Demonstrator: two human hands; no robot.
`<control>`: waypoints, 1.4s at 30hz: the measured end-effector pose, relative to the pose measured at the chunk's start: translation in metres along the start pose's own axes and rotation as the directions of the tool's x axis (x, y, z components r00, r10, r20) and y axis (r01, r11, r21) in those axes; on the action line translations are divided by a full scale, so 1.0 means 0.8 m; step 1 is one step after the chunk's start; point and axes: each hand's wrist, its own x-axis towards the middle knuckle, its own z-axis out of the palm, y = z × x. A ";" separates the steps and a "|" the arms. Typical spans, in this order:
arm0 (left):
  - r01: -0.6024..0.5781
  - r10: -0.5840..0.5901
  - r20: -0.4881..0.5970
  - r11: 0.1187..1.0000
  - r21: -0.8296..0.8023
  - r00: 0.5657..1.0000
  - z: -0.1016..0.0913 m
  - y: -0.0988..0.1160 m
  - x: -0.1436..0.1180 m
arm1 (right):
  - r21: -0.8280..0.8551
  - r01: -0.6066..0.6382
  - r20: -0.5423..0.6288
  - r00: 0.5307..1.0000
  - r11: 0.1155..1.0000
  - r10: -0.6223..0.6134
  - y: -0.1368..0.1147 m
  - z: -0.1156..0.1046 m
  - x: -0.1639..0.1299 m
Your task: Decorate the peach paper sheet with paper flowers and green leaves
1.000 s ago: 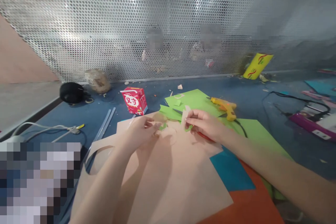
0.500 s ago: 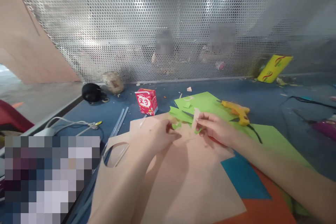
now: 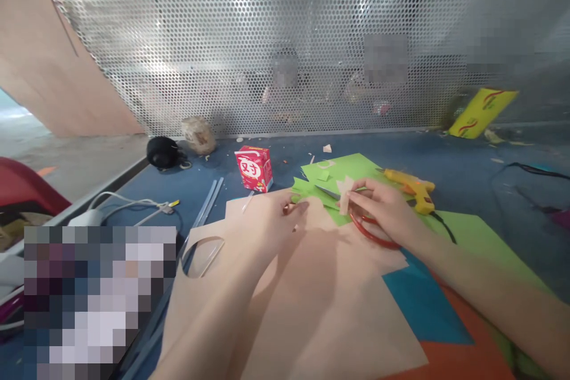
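My right hand [image 3: 380, 208] pinches a small cut piece of beige paper [image 3: 344, 195], held upright between thumb and fingers. Just below that hand are scissors with red handles [image 3: 371, 230]; their grey blades point left over green paper scraps [image 3: 312, 191]. I cannot tell whether the hand touches the scissors. My left hand [image 3: 280, 217] is closed, its fingers curled over the top of the large beige paper sheet [image 3: 312, 297]; whatever is in them is hidden. A rounded hole has been cut in the sheet's left side.
A yellow glue gun [image 3: 412, 187] lies on green paper at the right. Blue paper [image 3: 427, 303] and orange paper [image 3: 467, 362] stick out beneath. A red drink carton [image 3: 253, 169] stands behind; clear glue sticks [image 3: 207, 205] and a white cable [image 3: 133, 202] lie left. Perforated metal [image 3: 294, 24] borders the back.
My right hand has moved slightly right with the beige paper piece, showing more of the red scissor handles. My left hand stays near the same spot. The view has shifted a little.
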 end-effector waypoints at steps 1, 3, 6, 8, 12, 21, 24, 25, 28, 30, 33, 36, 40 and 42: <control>-0.001 0.001 0.003 1.000 -0.010 1.000 0.001 -0.002 0.001 | 0.001 -0.005 -0.004 1.000 1.000 0.005 0.001 0.000 0.001; 0.004 -0.003 0.006 1.000 -0.029 1.000 0.004 -0.005 0.003 | 0.011 -0.026 -0.018 0.999 1.000 0.026 0.002 -0.001 0.003; 0.018 -0.018 0.009 0.998 -0.063 1.000 0.005 -0.007 0.003 | 0.022 -0.057 -0.057 0.997 0.998 0.058 -0.001 -0.003 0.004; 0.026 -0.024 0.020 0.996 -0.087 1.000 0.003 -0.005 0.001 | 0.014 -0.048 -0.089 0.995 0.999 0.049 -0.005 -0.004 0.004; 0.031 -0.023 0.063 0.991 -0.133 0.998 -0.002 0.005 -0.008 | -0.036 0.014 -0.065 0.998 0.999 -0.016 -0.011 -0.005 0.001; 0.110 -0.099 0.089 0.985 -0.130 0.991 -0.001 0.029 -0.018 | -0.003 0.110 -0.063 0.992 0.994 -0.110 0.002 -0.007 0.000; 0.056 -0.046 0.081 0.991 -0.124 0.996 0.004 0.030 -0.020 | -0.010 0.113 -0.043 0.993 0.994 -0.113 -0.004 -0.005 -0.004; 0.038 -0.028 0.087 0.992 -0.121 0.996 0.005 0.030 -0.021 | -0.008 0.113 -0.027 0.993 0.994 -0.114 -0.008 -0.003 -0.006; 0.046 -0.037 0.074 0.992 -0.120 0.997 0.008 0.031 -0.023 | -0.010 0.162 -0.019 0.987 0.987 -0.162 -0.018 0.003 -0.016; 0.081 -0.068 0.084 0.985 -0.156 0.994 0.009 0.033 -0.025 | -0.046 0.219 -0.047 0.974 0.975 -0.221 -0.022 0.007 -0.022; 0.138 -0.104 0.156 0.966 -0.221 0.982 0.011 0.040 -0.029 | -0.124 0.264 -0.091 0.957 0.957 -0.276 -0.025 0.010 -0.027; 0.183 -0.143 0.162 0.946 -0.268 0.976 0.014 0.048 -0.033 | -0.143 0.282 -0.084 0.952 0.949 -0.296 -0.025 0.011 -0.029; 0.208 -0.184 0.108 0.931 -0.301 0.977 0.016 0.056 -0.038 | -0.149 0.279 -0.101 0.950 0.949 -0.295 -0.029 0.013 -0.033; 0.225 -0.194 0.121 0.914 -0.338 0.973 0.015 0.057 -0.039 | -0.162 0.282 -0.120 0.946 0.946 -0.302 -0.031 0.015 -0.035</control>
